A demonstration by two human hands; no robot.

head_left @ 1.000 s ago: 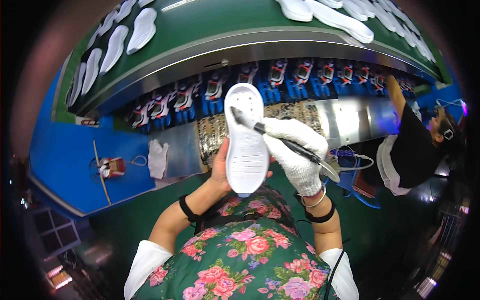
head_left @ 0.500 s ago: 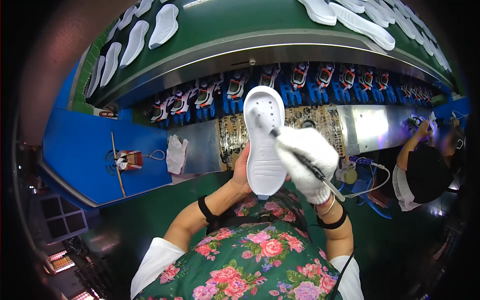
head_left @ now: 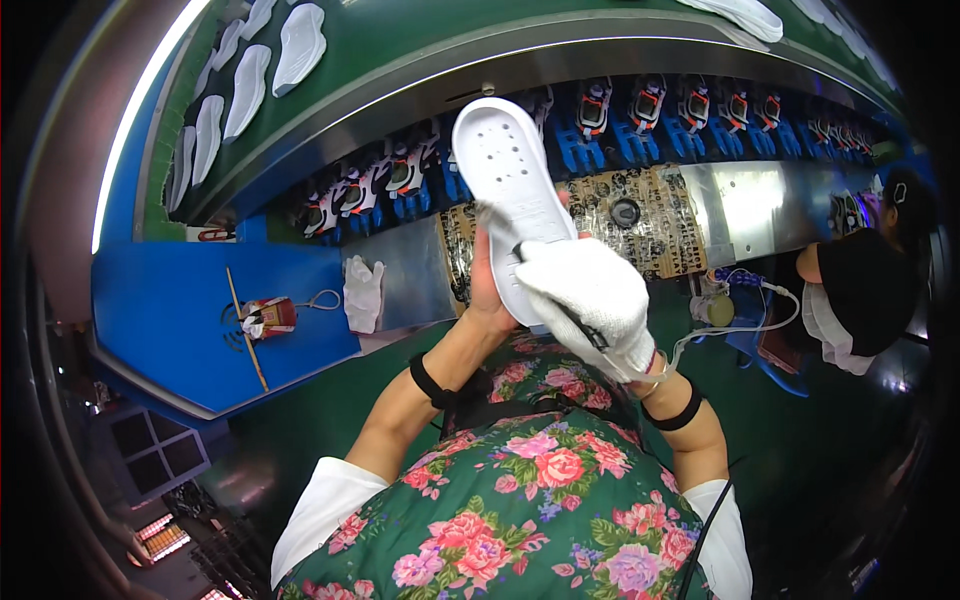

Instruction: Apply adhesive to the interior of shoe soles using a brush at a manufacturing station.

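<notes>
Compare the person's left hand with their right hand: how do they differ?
Covering: the left hand is bare, while the right hand wears a white knit glove.
Hold: the left hand supports a white shoe sole from behind; the right hand grips a dark-handled brush in front of it.
Shared: both are at the same sole, and each forearm wears a black band.

Grn shelf (head_left: 400, 32), sev. wht soles (head_left: 247, 92) atop

R hand (head_left: 588, 297) hides pt of white sole (head_left: 507, 160); L hand (head_left: 490, 285) partly behind it; brush bristles (head_left: 496, 217) blurry from here.
</notes>
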